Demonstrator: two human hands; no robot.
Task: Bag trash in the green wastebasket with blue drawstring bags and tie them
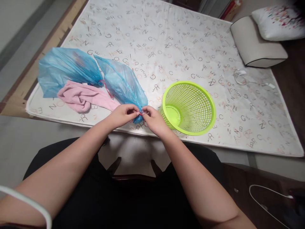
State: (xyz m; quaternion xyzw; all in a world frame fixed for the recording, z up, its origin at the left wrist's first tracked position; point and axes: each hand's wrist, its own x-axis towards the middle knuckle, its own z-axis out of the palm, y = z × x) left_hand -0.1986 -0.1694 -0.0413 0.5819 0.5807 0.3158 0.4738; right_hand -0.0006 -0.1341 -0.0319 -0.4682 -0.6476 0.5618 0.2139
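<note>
A mattress printed with letters spreads in front of the person. A blue bag lies at its left side, and a second blue bag just to the right, its gathered neck near the front edge. A green basket stands just beside the right hand. A pink cloth lies against the first bag, stretching towards the left hand. Fingertips of both hands pinch the second bag's neck, where a red string shows between them

A patterned pillow rests against a beige cushion near a white cable.
</note>
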